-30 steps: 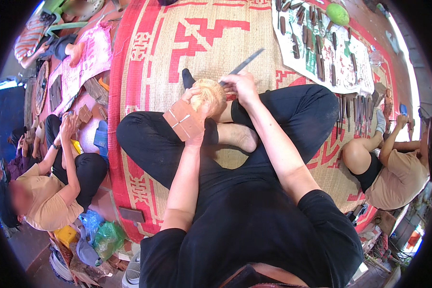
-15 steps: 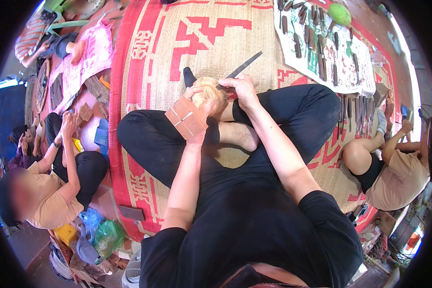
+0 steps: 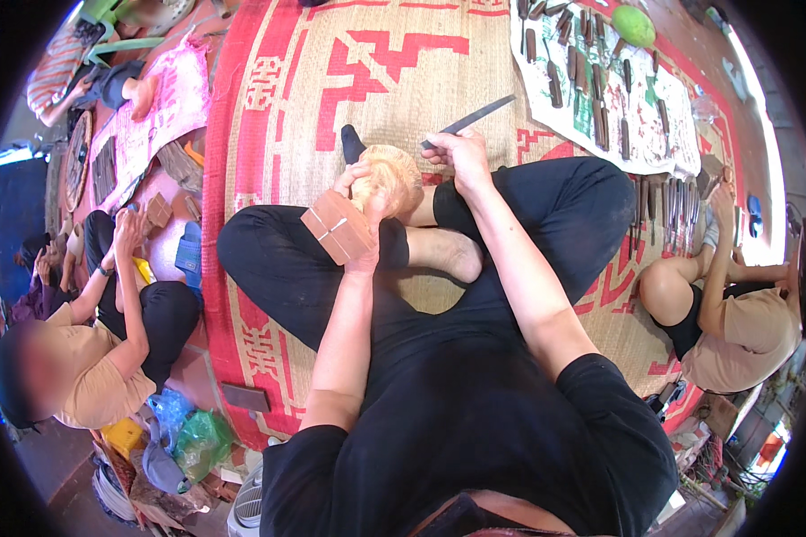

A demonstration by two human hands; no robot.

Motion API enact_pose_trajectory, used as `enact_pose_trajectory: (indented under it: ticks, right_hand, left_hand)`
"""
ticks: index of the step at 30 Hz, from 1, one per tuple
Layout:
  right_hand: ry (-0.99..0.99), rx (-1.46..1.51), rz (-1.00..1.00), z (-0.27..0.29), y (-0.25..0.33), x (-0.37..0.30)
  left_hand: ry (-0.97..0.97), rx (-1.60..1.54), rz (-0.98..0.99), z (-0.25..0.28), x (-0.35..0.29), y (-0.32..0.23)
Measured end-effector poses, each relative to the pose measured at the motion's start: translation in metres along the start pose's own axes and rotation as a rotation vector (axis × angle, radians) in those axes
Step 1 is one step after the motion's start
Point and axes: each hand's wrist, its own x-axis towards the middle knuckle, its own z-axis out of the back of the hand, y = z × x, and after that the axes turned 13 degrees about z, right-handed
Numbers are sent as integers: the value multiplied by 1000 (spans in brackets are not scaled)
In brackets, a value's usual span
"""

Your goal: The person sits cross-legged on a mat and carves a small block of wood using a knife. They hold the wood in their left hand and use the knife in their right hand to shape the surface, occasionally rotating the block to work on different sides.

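My left hand (image 3: pixel 378 211) is wrapped round a pale, rounded wood carving (image 3: pixel 390 172) above my crossed legs. A flat reddish-brown block (image 3: pixel 338 230) with pale crossing lines sits at the carving's near end; whether the two are joined is hidden. Right of the carving, my right hand (image 3: pixel 464 161) grips a long dark flat file (image 3: pixel 482 114) by its near end. The file points up and to the right and stands apart from the carving. My black-trousered legs and a bare foot (image 3: pixel 452 255) lie just below.
A red-and-straw woven mat (image 3: pixel 287 152) spreads under me. Many-handled tools lie on a white cloth (image 3: pixel 681 148) at far right, by a green fruit (image 3: pixel 633 26). People sit at left (image 3: pixel 107 358) and right (image 3: pixel 743 313). Plastic bags (image 3: pixel 201 443) lie lower left.
My right hand and the file have moved right, away from the carving. The carving and block have turned slightly left in my left hand. The person at right has shifted an arm.
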Motion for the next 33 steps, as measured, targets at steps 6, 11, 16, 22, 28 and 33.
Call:
enact_pose_trajectory:
  ticks: [6, 11, 16, 22, 28, 33]
  right_hand:
    - [117, -42, -69, -18, 14, -13]
    - [-7, -5, -10, -6, 4, 4]
    - [153, -74, 30, -24, 12, -8]
    - [44, -31, 14, -13, 3, 14]
    - [215, -125, -19, -22, 5, 3]
    - [56, -104, 21, -13, 3, 20]
  left_hand:
    - [-1, 10, 2, -1, 0, -3]
    - [-10, 29, -13, 0, -1, -2]
    - [4, 17, -18, 0, 1, 1]
    - [13, 44, -12, 0, -1, -2]
    - [19, 14, -13, -1, 0, 1]
    - [47, 92, -75, 2, 1, -1]
